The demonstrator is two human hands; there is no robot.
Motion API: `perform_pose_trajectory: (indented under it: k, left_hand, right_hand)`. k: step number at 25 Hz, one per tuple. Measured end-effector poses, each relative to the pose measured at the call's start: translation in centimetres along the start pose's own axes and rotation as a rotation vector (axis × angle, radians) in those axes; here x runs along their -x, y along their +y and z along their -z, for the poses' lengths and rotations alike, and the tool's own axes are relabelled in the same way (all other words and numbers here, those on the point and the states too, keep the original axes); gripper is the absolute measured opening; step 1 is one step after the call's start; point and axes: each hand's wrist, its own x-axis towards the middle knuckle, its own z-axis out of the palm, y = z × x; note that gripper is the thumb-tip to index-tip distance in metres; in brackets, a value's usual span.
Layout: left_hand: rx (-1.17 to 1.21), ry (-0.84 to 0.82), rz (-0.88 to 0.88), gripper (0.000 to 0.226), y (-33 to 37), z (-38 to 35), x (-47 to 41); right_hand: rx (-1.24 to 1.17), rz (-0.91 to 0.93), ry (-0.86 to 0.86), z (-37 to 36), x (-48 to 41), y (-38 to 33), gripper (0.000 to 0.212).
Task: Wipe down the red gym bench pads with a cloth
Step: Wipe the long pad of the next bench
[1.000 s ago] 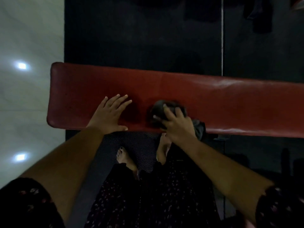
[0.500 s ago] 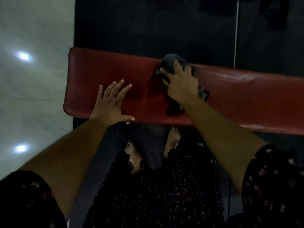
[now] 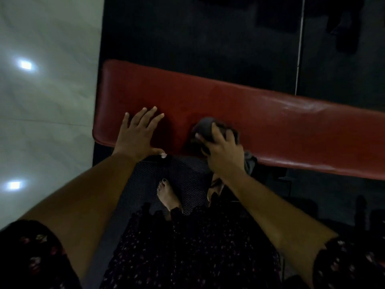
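A long red bench pad (image 3: pixel 281 126) runs across the view from the left to the right edge. My right hand (image 3: pixel 224 155) grips a bunched dark grey cloth (image 3: pixel 205 128) and holds it against the pad near its front edge; a corner of the cloth hangs over that edge. My left hand (image 3: pixel 138 135) lies flat on the pad's left end, fingers spread and straight, thumb along the front edge.
A dark rubber floor mat (image 3: pixel 187 30) lies beyond and under the bench. Pale glossy tile floor (image 3: pixel 45 122) with light reflections is on the left. My bare feet (image 3: pixel 167 195) stand on the mat just below the pad's front edge.
My right hand has pulled the cloth back from the pad's far edge to its front edge. My left hand has stayed flat on the pad's left end.
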Motion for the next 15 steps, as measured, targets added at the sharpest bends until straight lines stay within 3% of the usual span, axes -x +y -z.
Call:
perform_pose_trajectory:
  k: [4, 7, 10, 15]
  left_hand:
    - [0.014, 0.077, -0.042, 0.121, -0.4, -0.6, 0.6]
    - [0.055, 0.12, -0.024, 0.122, -1.1, -0.7, 1.3]
    - [0.098, 0.136, 0.02, 0.116, -2.3, -0.8, 2.1]
    - [0.117, 0.152, 0.022, 0.103, -3.7, -0.9, 2.8]
  right_hand:
    - [-0.057, -0.226, 0.007, 4.0, -9.2, 2.5, 0.053]
    - [-0.026, -0.282, -0.033, 6.8, -13.7, 2.7, 0.054]
    - [0.072, -0.16, -0.041, 7.2, -14.0, 0.3, 0.06]
    - [0.062, 0.044, 0.195, 0.4, -4.5, -2.9, 0.05]
